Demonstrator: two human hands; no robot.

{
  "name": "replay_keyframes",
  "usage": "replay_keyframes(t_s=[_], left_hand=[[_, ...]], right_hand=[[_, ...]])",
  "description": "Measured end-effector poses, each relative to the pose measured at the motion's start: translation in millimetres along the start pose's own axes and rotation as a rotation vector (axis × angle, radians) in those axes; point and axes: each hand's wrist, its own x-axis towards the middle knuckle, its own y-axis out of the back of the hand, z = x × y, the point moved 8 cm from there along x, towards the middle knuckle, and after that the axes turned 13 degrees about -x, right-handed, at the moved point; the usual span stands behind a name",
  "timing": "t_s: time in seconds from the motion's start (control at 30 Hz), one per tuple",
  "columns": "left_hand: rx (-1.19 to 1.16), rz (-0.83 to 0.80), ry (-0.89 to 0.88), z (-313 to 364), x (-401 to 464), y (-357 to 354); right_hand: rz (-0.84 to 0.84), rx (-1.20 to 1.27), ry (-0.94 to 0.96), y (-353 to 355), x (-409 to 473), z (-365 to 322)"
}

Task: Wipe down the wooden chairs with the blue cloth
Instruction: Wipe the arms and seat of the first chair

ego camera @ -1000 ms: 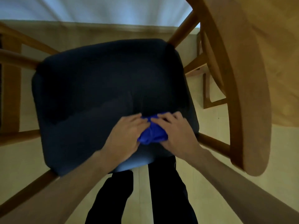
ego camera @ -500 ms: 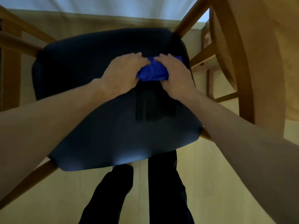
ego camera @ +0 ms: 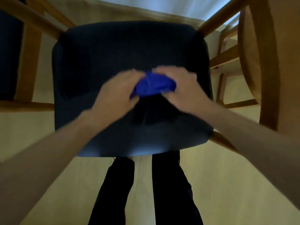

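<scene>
- Head view, straight down: a blue cloth (ego camera: 155,85) is bunched up and pressed onto the dark seat (ego camera: 100,62) of a wooden chair (ego camera: 215,20), roughly mid-seat and a bit right of centre.
- The cloth is pinned between both hands. The left hand (ego camera: 118,93) is laid on its left side and the right hand (ego camera: 180,88) on its right side. Both are pretty blurred, so it can't really be told whether the fingers are curled into the cloth or just laid flat on top.
- What's changed: a second ago the cloth was being held down near the front edge of the seat. Half a second ago it had been pushed all the way up to the back edge. Now it's been dragged back to the middle, so a back-and-forth stroke is clearly being run along one strip of the seat.
- What that means, best guess: only the padded seat is being covered so far, and only its middle-right lane. The left side looks untouched by these strokes.
- The wooden parts, like the frame rails and the legs (ego camera: 222,140), haven't been reached in any of these frames. More wooden furniture (ego camera: 258,62) can be seen at the right.
- Dark trouser legs (ego camera: 170,192) can be seen on the pale floor (ego camera: 227,184) right below the front edge.
</scene>
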Motion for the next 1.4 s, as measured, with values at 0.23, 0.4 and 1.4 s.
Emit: replay_keyframes(t_s=[0.23,0.4,1.4], left_hand=[[0.091,0.042,0.108,-35.1,35.7,22.5],[0.04,-0.011,0.138,4.0,-80.1,-32.8],[-0.05,0.246,0.44,-71.6,-102.5,52.0]], right_hand=[[-0.001,-0.201,-0.018,-23.0,63.2,-19.7],[-0.137,0.011,-0.023,-69.8,-62.5,-40.5],[-0.187,-0.05,0.208,-59.6,17.2,-130.8]])
